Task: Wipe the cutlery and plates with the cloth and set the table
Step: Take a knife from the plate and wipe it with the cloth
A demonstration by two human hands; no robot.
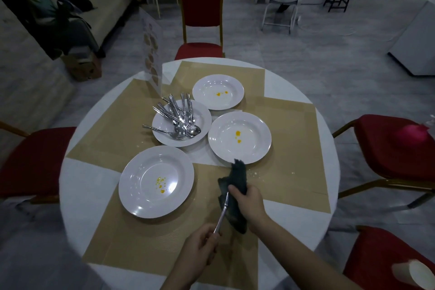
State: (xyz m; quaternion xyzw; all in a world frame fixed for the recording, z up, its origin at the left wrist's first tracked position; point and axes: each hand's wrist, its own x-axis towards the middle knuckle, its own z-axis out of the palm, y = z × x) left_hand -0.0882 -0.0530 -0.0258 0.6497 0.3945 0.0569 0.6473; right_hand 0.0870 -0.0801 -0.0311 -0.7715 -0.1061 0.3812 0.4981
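Three plates [156, 181] on bench [294, 92] carry yellow spots, unwiped. Fourth plate [181, 122] holds cutlery pile [179, 117]. Left hand [200, 249] grips knife [221, 214]; right hand [247, 200] clutches cloth [236, 179] round blade. Place settings not laid.

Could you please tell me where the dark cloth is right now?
In the head view, the cloth is in the right hand, wrapped round the knife that the left hand holds, just below the right-hand plate.
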